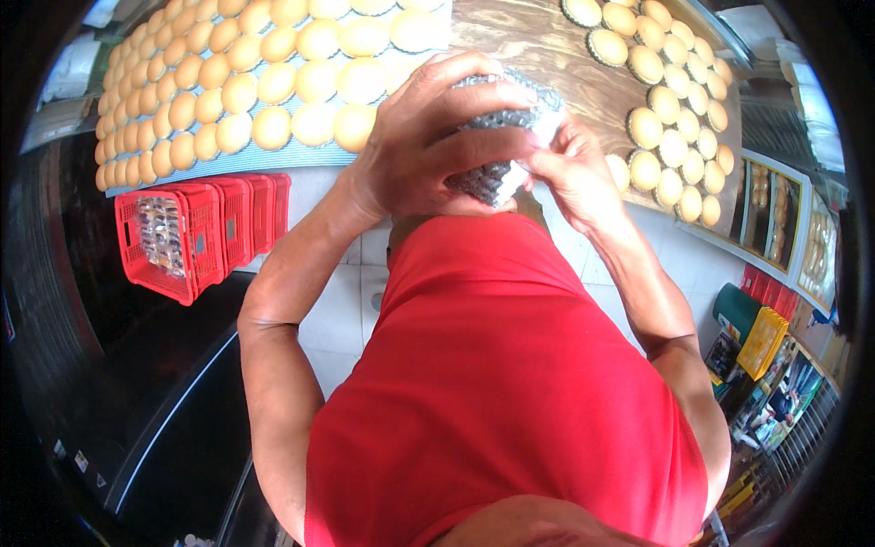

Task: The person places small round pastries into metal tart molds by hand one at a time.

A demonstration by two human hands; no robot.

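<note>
My left hand (437, 123) is wrapped round a stack of silvery fluted baking tins (497, 182), held close to my body at the table's near edge. At the right side of the stack, my right hand (579, 173) has its thumb and fingers closed on the tins' rims; whether one tin is parted from the others I cannot tell. Beyond my left hand, rows of round golden cakes (276, 84) cover a blue striped surface (314, 157). More round cakes (673, 148), some with dark fluted tins showing under them, stand on the wooden board (510, 36) to the right.
Red plastic crates (191, 246) stand in a row at the left, below the table; the front one holds small wrapped items. On the right are framed trays with baked goods (775, 219), a green bin (736, 308) and a yellow crate (763, 342). White tiles (333, 314) form the floor.
</note>
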